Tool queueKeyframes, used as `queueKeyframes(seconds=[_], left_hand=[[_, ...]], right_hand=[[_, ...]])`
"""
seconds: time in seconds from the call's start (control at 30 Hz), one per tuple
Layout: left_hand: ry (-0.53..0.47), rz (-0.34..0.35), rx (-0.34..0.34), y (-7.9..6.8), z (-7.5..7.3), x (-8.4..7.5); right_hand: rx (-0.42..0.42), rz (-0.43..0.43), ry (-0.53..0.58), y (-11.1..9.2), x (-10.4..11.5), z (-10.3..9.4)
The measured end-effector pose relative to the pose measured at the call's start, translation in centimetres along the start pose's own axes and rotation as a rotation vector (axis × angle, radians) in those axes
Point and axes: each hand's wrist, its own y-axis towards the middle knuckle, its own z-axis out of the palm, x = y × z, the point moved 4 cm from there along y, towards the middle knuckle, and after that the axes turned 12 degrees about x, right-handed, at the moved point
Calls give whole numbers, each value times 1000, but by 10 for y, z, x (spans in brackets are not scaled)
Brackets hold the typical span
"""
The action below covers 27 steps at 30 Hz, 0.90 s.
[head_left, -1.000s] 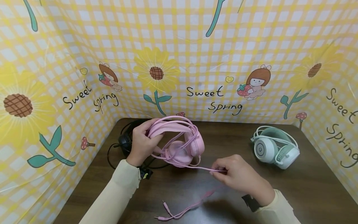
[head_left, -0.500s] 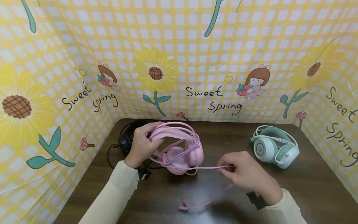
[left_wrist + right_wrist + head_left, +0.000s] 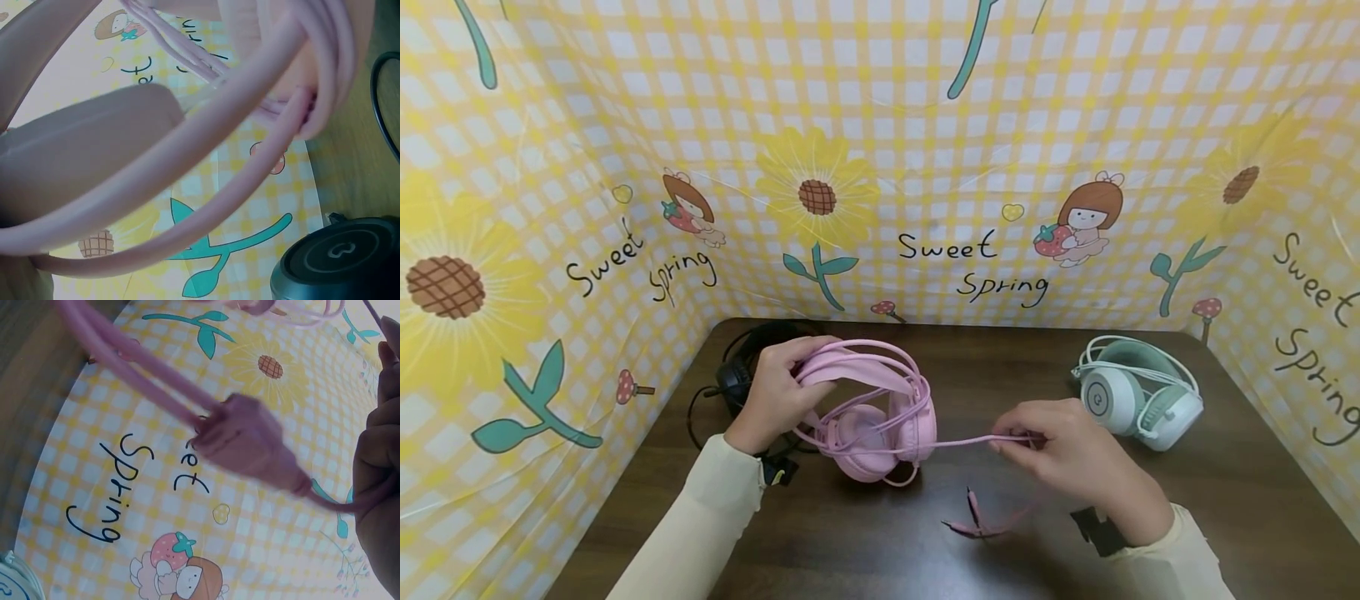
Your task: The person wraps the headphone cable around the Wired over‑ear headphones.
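Observation:
Pink over-ear headphones (image 3: 865,437) hang from my left hand (image 3: 778,392), which grips them by the headband. Their pink cable (image 3: 958,442) is wound round the headband and ear cups, and one length runs out taut to the right. My right hand (image 3: 1063,446) pinches that length with curled fingers. From below this hand the loose end dangles, with two pink plugs (image 3: 976,521). In the right wrist view a pink cable splitter (image 3: 250,440) hangs beside the right hand (image 3: 378,444). Close up in the left wrist view is the pink headband (image 3: 150,150).
Black headphones (image 3: 730,379) lie at the back left, partly hidden behind my left hand; one black ear cup (image 3: 340,259) shows in the left wrist view. White and green headphones (image 3: 1138,396) rest at the back right of the dark wooden table (image 3: 1000,358). Checked cloth (image 3: 880,150) surrounds it.
My right hand has moved right, drawing the cable out, and the dangling plugs have swung right with it. The pink headphones have lowered a little towards me in my left hand.

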Motion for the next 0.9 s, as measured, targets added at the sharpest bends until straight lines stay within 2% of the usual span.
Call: queueKeyframes(seconds=[0.27, 0.4, 0.77, 0.9], left_hand=[[-22, -29, 63, -4, -2, -3], [-31, -20, 90, -5, -1, -4], [-55, -1, 138, -6, 0, -9], [-62, 7, 150, -5, -1, -18]], right_hand=[[-26, -37, 5, -3, -3, -7], [-32, -61, 6, -4, -3, -9], [-75, -28, -63, -3, -5, -18], [-87, -27, -73, -4, -5, -18]])
